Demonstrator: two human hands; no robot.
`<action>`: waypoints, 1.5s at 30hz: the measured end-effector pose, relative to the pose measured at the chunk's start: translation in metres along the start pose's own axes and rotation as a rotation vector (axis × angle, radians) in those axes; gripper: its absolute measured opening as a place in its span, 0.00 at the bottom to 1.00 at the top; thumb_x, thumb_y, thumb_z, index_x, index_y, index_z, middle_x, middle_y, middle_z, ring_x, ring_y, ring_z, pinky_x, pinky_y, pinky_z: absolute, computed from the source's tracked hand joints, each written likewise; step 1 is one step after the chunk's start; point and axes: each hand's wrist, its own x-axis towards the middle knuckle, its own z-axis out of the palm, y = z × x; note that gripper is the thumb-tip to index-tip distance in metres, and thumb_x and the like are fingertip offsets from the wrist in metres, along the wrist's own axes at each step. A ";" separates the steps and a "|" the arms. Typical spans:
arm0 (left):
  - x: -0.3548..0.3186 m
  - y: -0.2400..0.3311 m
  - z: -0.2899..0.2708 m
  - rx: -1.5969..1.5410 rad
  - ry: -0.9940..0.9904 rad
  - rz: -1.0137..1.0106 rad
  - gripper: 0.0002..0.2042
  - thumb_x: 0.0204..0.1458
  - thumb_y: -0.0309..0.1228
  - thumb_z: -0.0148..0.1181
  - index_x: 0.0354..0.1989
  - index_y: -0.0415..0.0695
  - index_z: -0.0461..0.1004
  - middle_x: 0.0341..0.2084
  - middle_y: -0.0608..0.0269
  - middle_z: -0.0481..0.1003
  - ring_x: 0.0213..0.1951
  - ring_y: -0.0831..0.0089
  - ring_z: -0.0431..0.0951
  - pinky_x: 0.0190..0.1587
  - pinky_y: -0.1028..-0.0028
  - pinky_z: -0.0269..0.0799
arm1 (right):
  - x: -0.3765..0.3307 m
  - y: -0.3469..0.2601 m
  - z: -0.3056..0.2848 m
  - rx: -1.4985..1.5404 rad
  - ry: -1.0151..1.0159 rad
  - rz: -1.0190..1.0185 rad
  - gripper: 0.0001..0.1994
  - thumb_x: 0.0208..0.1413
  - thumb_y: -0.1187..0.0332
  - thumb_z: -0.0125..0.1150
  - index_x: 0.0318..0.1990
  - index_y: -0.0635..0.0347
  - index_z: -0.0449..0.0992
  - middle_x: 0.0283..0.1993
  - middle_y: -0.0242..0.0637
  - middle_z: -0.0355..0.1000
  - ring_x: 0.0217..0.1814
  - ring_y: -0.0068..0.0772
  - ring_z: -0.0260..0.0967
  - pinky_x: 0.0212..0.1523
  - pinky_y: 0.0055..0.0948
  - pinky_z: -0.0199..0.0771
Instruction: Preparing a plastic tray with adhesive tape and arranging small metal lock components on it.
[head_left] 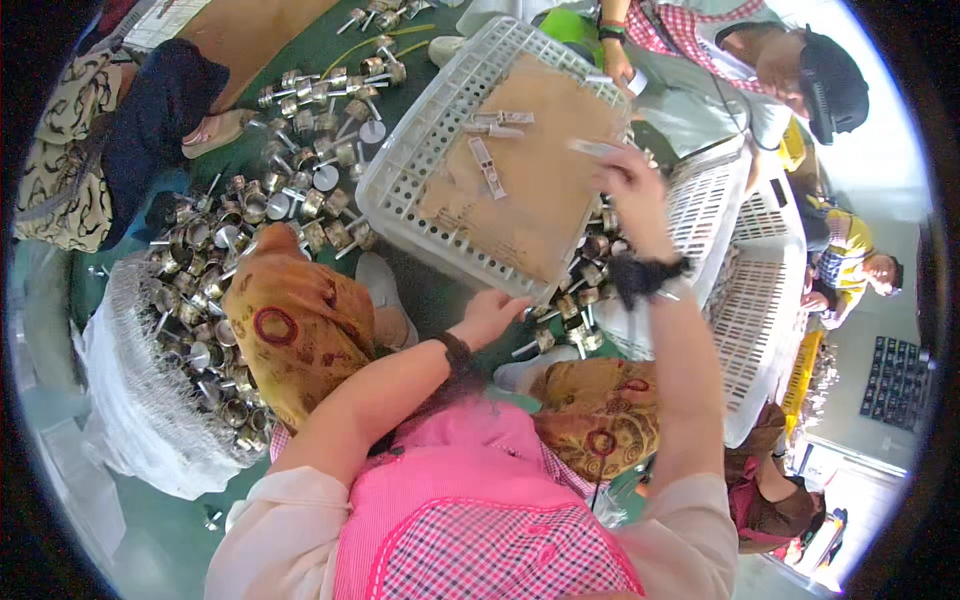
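In front of me a pale plastic crate [400, 160] has a brown cardboard sheet [535, 190] on it. Several small white-and-clear packets [487, 168] rest on the cardboard's left part. Over its right side is my right hand [635, 190], blurred by motion, its fingers closed on a slim whitish packet [592, 147]. My left hand [490, 318] is at the crate's near corner, fingers closed against the rim. Metal cup-shaped parts with stems [300, 205] lie heaped to the left of the crate, and more [575, 315] lie under its right edge.
A white woven sack [150, 400] spills metal parts at the left. White slatted baskets [750, 310] stand at the right. Another person's hand [615, 65] is beyond the crate, near a green object [570, 30]. A person's legs [160, 110] are at the far left; others sit at the right.
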 end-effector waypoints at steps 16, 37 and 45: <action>-0.006 -0.001 -0.009 -0.118 0.089 -0.030 0.19 0.49 0.44 0.54 0.17 0.39 0.75 0.14 0.59 0.73 0.19 0.73 0.71 0.26 0.73 0.66 | 0.026 -0.009 0.105 -0.047 -0.136 0.020 0.18 0.55 0.67 0.47 0.54 0.54 0.64 0.49 0.45 0.69 0.50 0.45 0.67 0.52 0.35 0.65; -0.002 -0.001 -0.011 -0.025 0.047 0.007 0.22 0.48 0.53 0.52 0.21 0.45 0.78 0.22 0.56 0.75 0.34 0.56 0.71 0.49 0.63 0.56 | 0.187 -0.093 0.271 -0.657 -0.655 -0.267 0.17 0.48 0.58 0.51 0.37 0.63 0.75 0.37 0.49 0.73 0.43 0.50 0.68 0.44 0.41 0.67; -0.005 -0.008 -0.013 -0.082 0.042 0.071 0.15 0.47 0.45 0.54 0.31 0.47 0.78 0.29 0.53 0.75 0.40 0.55 0.71 0.53 0.57 0.51 | 0.262 -0.054 0.344 -1.000 -1.072 -0.213 0.20 0.50 0.59 0.50 0.41 0.69 0.72 0.44 0.53 0.70 0.45 0.52 0.67 0.46 0.39 0.67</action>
